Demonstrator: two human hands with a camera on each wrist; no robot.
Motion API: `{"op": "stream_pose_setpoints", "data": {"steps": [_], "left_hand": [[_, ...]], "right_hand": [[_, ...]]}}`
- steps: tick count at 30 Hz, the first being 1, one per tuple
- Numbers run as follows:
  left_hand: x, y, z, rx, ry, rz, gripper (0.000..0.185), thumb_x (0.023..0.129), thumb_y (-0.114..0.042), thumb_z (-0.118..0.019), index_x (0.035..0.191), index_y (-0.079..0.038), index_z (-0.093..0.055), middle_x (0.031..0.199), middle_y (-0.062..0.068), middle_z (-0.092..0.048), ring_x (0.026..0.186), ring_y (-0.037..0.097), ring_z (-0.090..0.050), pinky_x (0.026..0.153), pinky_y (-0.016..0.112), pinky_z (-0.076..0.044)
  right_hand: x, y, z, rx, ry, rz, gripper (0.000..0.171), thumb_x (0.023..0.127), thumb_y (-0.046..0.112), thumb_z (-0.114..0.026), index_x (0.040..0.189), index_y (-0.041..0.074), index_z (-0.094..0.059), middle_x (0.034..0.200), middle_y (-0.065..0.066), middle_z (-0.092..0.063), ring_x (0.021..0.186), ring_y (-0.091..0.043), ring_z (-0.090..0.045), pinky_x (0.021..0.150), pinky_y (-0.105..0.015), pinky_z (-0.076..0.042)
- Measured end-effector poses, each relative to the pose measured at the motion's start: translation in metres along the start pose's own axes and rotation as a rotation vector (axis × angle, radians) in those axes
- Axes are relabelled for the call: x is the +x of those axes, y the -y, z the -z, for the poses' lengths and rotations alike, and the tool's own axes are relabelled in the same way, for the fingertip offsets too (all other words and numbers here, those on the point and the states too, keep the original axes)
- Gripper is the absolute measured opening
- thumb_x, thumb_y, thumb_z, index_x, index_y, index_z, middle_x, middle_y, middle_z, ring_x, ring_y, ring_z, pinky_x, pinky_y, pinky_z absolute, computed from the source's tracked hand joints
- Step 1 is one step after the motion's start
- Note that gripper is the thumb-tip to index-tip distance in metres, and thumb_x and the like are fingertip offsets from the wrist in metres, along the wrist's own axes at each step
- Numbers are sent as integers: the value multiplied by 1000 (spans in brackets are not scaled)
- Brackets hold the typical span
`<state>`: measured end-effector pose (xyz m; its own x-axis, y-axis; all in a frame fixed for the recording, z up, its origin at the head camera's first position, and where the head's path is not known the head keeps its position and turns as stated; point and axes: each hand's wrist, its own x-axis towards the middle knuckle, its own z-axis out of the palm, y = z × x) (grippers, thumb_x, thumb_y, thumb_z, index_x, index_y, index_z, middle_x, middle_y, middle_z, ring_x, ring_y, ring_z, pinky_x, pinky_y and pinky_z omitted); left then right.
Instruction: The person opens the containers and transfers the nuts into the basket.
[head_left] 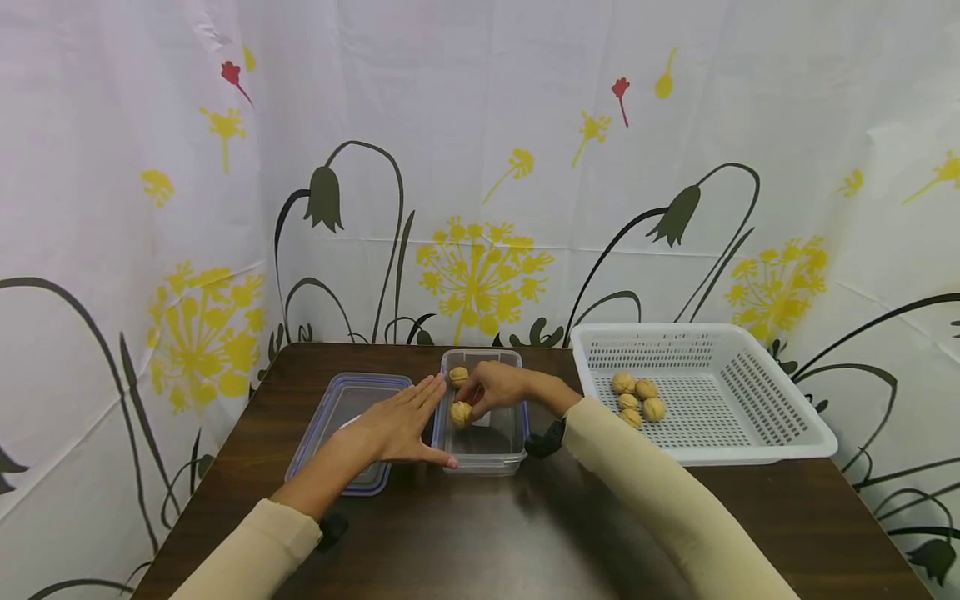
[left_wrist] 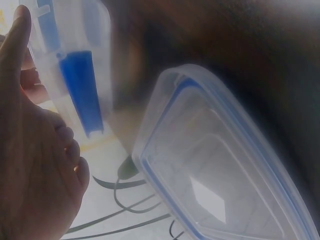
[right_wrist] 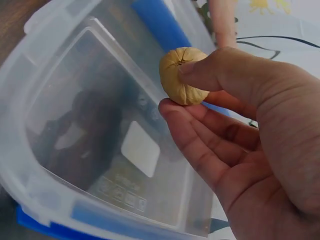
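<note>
In the head view my right hand [head_left: 501, 387] reaches into a clear plastic food container [head_left: 480, 463] and pinches a walnut [head_left: 461, 413] between thumb and fingers. The right wrist view shows this walnut [right_wrist: 176, 82] close up, held above the container's floor. Another walnut lies at the far end inside the container. My left hand [head_left: 401, 422] lies along the container's left side, fingers straight and thumb spread toward its near corner. Under and beside that hand is a clear lid [head_left: 330, 408] with a blue seal, also visible in the left wrist view.
To the right stands a white perforated basket [head_left: 810, 435] with several walnuts [head_left: 643, 388] at its left side. Everything rests on a dark brown table [head_left: 480, 550]. A white curtain [head_left: 480, 100] with printed flowers hangs right behind the table's far edge.
</note>
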<state>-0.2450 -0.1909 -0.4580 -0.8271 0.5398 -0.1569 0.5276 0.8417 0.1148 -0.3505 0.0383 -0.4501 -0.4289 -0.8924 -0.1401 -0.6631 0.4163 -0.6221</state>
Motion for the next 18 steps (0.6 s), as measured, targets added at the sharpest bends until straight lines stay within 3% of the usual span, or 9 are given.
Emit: {"op": "stream_pose_setpoints", "data": {"steps": [9,18], "left_hand": [[1,2,2,3,29,11,131,84,-89,-57,169,-1,-10,178,15,-3,165,31,-7,131,51,-20],[1,2,-1,-8,5,11,131,82,-91,-56,170,-3,-13,178,13,-5,164,30,-10,131,51,-21]], "right_hand": [[-13,12,16,41,29,40,36,92,5,-79,127,-2,-75,112,-10,-80,100,-17,-76,86,-23,-61],[-32,13,28,89,35,70,37,92,-1,-75,129,-5,-72,115,-13,-79,100,-12,-76,90,-24,-60]]}}
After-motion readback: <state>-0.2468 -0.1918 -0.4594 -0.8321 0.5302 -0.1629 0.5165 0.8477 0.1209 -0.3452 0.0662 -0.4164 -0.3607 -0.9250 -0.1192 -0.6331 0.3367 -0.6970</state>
